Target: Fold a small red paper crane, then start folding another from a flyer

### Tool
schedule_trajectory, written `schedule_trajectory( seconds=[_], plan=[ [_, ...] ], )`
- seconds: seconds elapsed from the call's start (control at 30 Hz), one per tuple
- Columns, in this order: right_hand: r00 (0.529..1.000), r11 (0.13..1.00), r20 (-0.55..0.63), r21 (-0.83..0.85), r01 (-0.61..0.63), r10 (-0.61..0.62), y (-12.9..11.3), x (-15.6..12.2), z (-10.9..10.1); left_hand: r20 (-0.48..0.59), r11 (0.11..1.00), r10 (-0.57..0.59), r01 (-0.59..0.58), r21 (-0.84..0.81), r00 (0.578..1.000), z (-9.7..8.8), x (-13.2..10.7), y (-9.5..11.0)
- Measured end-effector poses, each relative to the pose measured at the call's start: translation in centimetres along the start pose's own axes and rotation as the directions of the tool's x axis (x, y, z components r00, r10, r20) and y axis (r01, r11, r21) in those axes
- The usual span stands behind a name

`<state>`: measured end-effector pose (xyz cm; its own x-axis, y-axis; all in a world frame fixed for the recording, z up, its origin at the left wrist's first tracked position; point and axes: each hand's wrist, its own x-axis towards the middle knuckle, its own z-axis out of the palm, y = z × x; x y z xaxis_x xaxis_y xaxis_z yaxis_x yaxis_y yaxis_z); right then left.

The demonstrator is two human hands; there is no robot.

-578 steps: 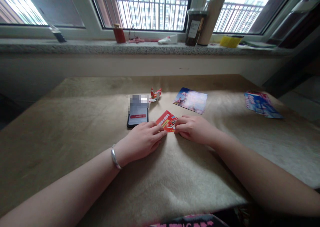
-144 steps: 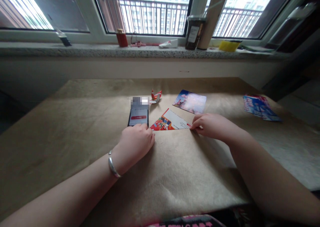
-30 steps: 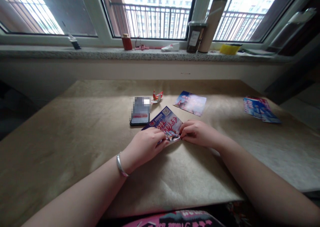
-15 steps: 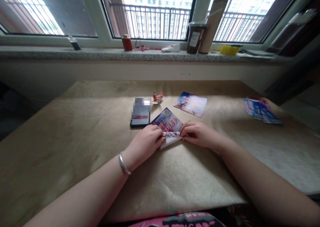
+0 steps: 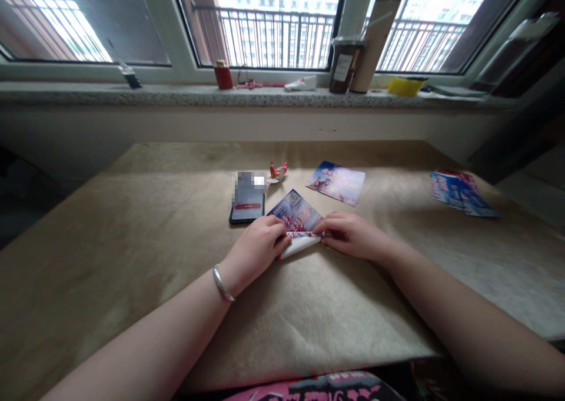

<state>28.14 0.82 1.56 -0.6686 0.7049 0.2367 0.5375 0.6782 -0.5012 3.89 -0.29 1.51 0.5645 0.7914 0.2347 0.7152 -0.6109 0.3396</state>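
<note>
A printed sheet of paper (image 5: 296,214), blue with red-and-white lettering and a small square code, lies partly folded on the table. Its near edge is turned up, showing a white underside. My left hand (image 5: 260,236) grips the left end of the fold, fingers bent over the edge. At the right end, my right hand (image 5: 346,234) pinches the same fold between thumb and fingers. A phone (image 5: 247,211) with a lit screen rests just beyond my left hand. Behind the sheet stands a small folded paper figure (image 5: 278,171) in red and white.
A flat printed sheet (image 5: 338,183) lies beyond my right hand. Several printed cards (image 5: 461,194) are piled at the table's right. On the windowsill (image 5: 176,98) stand a red bottle (image 5: 223,76), a dark lidded container (image 5: 345,68), a tall cylinder (image 5: 379,36) and a yellow item (image 5: 406,86).
The near edge of the sheet is folded over further, so the printed strip along the fold looks narrower. Both hands keep hold at its ends, with small finger shifts.
</note>
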Motion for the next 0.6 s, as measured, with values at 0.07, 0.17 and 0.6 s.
schedule_trajectory(
  seconds=[0.07,0.17,0.6],
  plan=[
    [1.000,1.000,-0.022,-0.029,-0.011,0.011,-0.2,-0.1,0.1,-0.012,1.000,-0.006,0.006,-0.005,1.000,0.1,0.1,0.0],
    [0.999,0.996,-0.016,-0.076,0.049,-0.050,-0.4,0.0,0.3,-0.032,1.000,-0.018,0.018,-0.018,0.999,0.2,0.3,0.0],
    [0.992,0.973,-0.005,-0.193,0.123,-0.127,0.0,0.2,1.0,-0.059,0.999,0.002,-0.004,-0.035,0.998,0.0,0.1,-0.1]
  ],
)
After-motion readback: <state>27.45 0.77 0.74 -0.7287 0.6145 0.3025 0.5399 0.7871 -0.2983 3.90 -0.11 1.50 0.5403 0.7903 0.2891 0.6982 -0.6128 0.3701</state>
